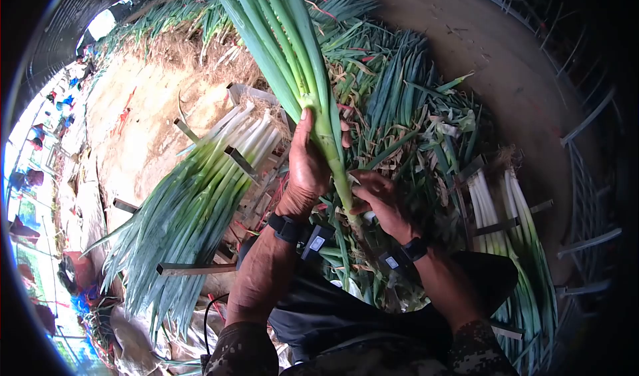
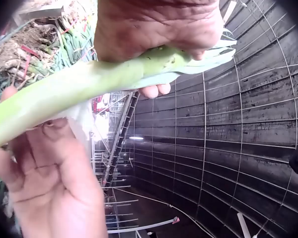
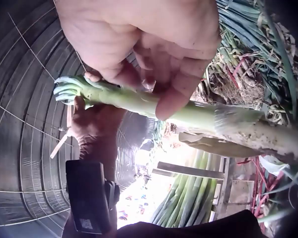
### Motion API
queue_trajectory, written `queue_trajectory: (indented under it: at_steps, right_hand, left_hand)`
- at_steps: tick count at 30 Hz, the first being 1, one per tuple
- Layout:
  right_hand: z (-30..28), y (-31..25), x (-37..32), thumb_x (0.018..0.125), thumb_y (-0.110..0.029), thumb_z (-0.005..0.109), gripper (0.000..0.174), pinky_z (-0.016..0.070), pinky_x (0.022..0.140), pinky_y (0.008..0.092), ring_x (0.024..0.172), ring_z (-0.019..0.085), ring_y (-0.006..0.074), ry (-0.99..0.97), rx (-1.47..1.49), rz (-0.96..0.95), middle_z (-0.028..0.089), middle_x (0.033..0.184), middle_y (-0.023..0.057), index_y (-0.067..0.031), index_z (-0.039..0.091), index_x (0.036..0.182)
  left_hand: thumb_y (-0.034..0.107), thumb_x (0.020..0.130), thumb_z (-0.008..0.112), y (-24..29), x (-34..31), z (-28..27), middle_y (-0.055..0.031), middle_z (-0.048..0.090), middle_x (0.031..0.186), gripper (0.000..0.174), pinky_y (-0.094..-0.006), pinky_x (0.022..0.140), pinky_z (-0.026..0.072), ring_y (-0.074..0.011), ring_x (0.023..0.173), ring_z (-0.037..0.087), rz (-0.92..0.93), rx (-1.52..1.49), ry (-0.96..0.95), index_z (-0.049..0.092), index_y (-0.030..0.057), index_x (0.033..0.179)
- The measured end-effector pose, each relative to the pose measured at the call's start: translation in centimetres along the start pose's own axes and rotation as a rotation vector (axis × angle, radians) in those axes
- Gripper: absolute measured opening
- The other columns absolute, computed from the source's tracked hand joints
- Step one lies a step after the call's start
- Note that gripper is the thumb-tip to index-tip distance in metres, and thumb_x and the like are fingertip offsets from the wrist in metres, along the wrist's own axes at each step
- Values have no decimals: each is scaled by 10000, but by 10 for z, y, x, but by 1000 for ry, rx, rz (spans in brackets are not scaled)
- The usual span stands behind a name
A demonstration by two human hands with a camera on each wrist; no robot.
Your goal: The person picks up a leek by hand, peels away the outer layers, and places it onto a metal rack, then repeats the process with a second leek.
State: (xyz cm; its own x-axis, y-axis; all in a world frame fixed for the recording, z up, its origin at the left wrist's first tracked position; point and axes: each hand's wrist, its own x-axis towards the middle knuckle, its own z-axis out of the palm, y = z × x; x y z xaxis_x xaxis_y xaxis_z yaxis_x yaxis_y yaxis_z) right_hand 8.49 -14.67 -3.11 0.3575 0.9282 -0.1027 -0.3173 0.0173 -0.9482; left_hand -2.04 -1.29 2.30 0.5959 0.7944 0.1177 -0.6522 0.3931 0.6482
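Observation:
A large green onion (image 1: 323, 126) slants across the head view, leaves at the top and its soiled lower end toward the lap. My left hand (image 1: 307, 166) grips it where the leaves branch, thumb along the front. Lower down, my right hand (image 1: 383, 203) pinches at the stalk with thumb and fingers. In the right wrist view, a loose outer layer (image 3: 213, 144) hangs off beside the pale stalk (image 3: 193, 116), and brown dirt marks the lower part. A thin whitish skin (image 2: 79, 121) hangs near the right hand (image 2: 59, 183) in the left wrist view.
Peeled onions (image 1: 213, 169) lie on a rack with metal bars (image 1: 196, 269) at the left. More white-stemmed onions (image 1: 489, 209) stand in a rack at the right. Piles of untrimmed onions (image 1: 399, 83) spread in front, beside bare ground (image 1: 519, 76).

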Motion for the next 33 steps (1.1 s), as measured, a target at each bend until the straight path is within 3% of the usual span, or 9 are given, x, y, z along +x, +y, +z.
queue_trajectory:
  at_steps: [10, 15, 18, 20, 21, 24, 26, 28, 33]
  right_hand:
    - [-21, 47, 11, 847, -172, 737, 198, 478, 545, 293, 575, 579, 92, 66, -412, -200, 637, 647, 37, 16, 677, 841]
    - [-58, 77, -18, 882, -212, 702, 193, 469, 529, 248, 609, 561, 66, 7, -687, 213, 621, 728, 4, -33, 640, 923]
    - [-103, 113, -47, 846, -197, 695, 163, 465, 565, 358, 578, 570, 180, -18, -1214, 15, 591, 653, 56, -43, 642, 845]
    - [-149, 143, -74, 835, -216, 702, 179, 466, 596, 396, 611, 590, 228, -128, -1328, 162, 606, 694, 102, -48, 640, 829]
    - [-187, 172, -90, 856, -248, 681, 224, 489, 630, 404, 709, 636, 238, -106, -1092, 205, 659, 819, 95, -38, 645, 928]
    - [-164, 157, -73, 907, -252, 671, 375, 521, 687, 380, 851, 664, 195, -56, -705, 272, 693, 1042, 60, -26, 616, 1200]
    - [-98, 101, -52, 919, -219, 675, 405, 518, 657, 337, 790, 649, 149, -113, -491, 46, 692, 1047, 80, -30, 592, 1268]
    - [-47, 46, -43, 932, -196, 673, 407, 512, 627, 295, 733, 635, 112, -197, -341, 18, 693, 1020, 80, -27, 589, 1292]
    - [-23, 25, -40, 942, -177, 672, 326, 488, 552, 227, 614, 597, 72, -329, -353, 204, 686, 851, 29, -9, 648, 1220]
  left_hand:
    - [605, 989, 380, 2, 0, 3, -116, 602, 709, 650, -318, 496, 437, -222, 510, 530, -20, -98, -38, 559, 9, 1180]
    - [623, 998, 303, 20, 1, -1, -70, 555, 657, 727, -289, 409, 411, -178, 431, 496, -11, -47, -46, 561, -26, 1201]
    - [640, 992, 295, 29, 1, -6, -49, 518, 647, 757, -284, 406, 409, -161, 430, 483, 9, -117, -117, 552, -29, 1235]
    - [644, 992, 281, 42, 0, -10, -33, 488, 637, 770, -272, 398, 397, -143, 424, 453, 25, -124, -99, 542, -28, 1263]
    - [658, 980, 297, 46, 1, -12, -25, 491, 641, 763, -264, 386, 383, -135, 425, 432, 46, -86, -88, 549, 0, 1272]
    - [703, 934, 369, 53, -2, -6, -29, 536, 658, 744, -256, 371, 343, -137, 429, 431, -13, 7, 125, 595, 52, 1214]
    - [725, 914, 395, 44, 3, -7, -47, 570, 652, 756, -265, 355, 348, -152, 419, 448, -22, -105, 217, 613, 42, 1153]
    - [725, 927, 364, 42, 4, -12, -50, 535, 598, 789, -260, 337, 382, -161, 377, 470, -58, -131, 36, 583, 14, 1191]
    - [742, 936, 303, 40, 1, -16, -81, 534, 637, 824, -256, 343, 394, -176, 374, 477, -49, -196, -101, 524, 27, 1280]
